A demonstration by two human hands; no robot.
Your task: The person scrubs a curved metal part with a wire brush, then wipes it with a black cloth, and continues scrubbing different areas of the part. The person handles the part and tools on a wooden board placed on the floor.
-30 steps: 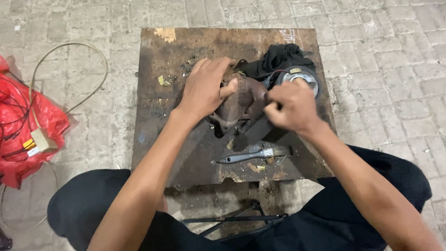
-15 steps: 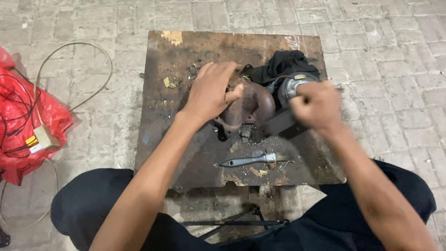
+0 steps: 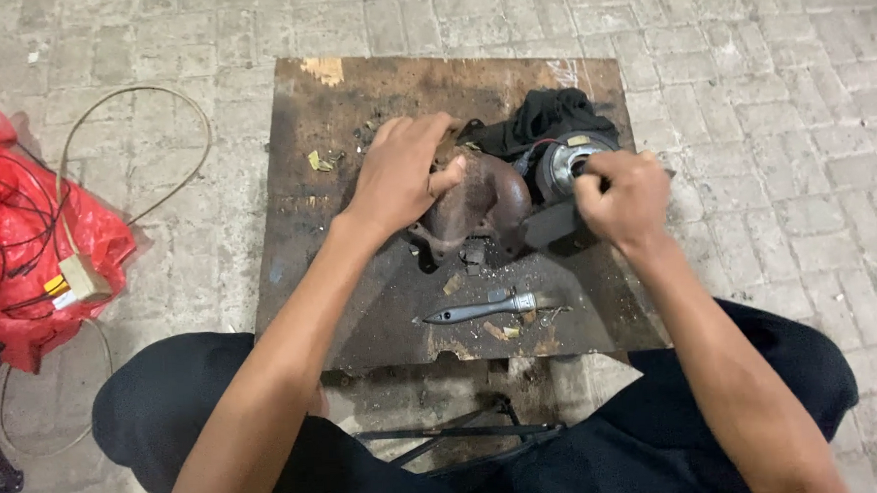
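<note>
Left hand (image 3: 401, 174) grips a rusty metal casting (image 3: 481, 207) on a worn board (image 3: 362, 289); right hand (image 3: 622, 197) is clenched, apparently around a dark tool (image 3: 548, 224)

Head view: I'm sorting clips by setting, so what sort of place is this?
Probably an informal outdoor repair spot: a brick-paved floor, a stained work board set low, and a rusty cast metal part under the left hand.
</note>
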